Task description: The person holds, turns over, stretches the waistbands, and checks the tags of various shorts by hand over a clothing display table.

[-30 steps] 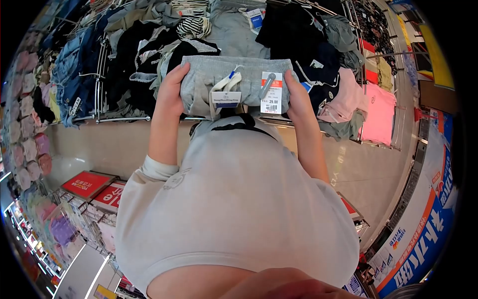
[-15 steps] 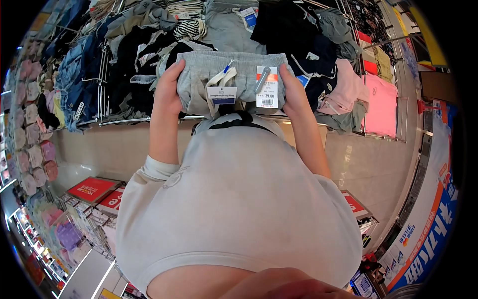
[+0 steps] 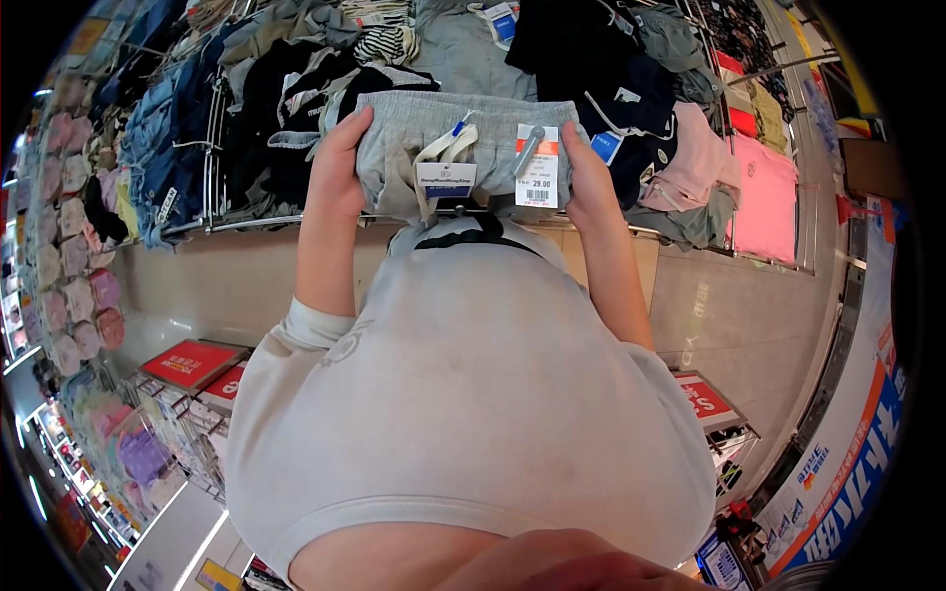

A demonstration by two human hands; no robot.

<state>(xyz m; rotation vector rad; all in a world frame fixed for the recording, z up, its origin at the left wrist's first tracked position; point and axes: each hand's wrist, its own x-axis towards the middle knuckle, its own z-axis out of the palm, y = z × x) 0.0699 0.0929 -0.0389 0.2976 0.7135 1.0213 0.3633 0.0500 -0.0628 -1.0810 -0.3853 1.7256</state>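
A folded pair of grey drawstring pants [image 3: 394, 148] is stretched level between my hands, in front of my chest and near the rack's edge. My left hand [image 3: 338, 163] grips the left end, its thumb on the front by the elastic waistband. At the other end my right hand [image 3: 594, 179] is closed the same way. A pale drawstring [image 3: 451, 148] hangs at the middle, with a white and blue brand tag [image 3: 446, 180] below it. Beside my right thumb hangs a price tag [image 3: 536, 182] reading 29.00, partly covered by a grey security tag [image 3: 530, 150].
Behind the pants, a metal rack [image 3: 276, 225] carries heaped dark clothes [image 3: 266, 128], grey pants [image 3: 463, 59] and a pink garment [image 3: 764, 197]. Jeans [image 3: 163, 148] hang at left. Red signs stand low on the left [image 3: 192, 363] and right [image 3: 708, 399]. Tiled floor [image 3: 690, 315] shows below.
The pants stay in both hands, nearly still, with a very slight tilt. The rack and surroundings have shifted a little to the right in view.
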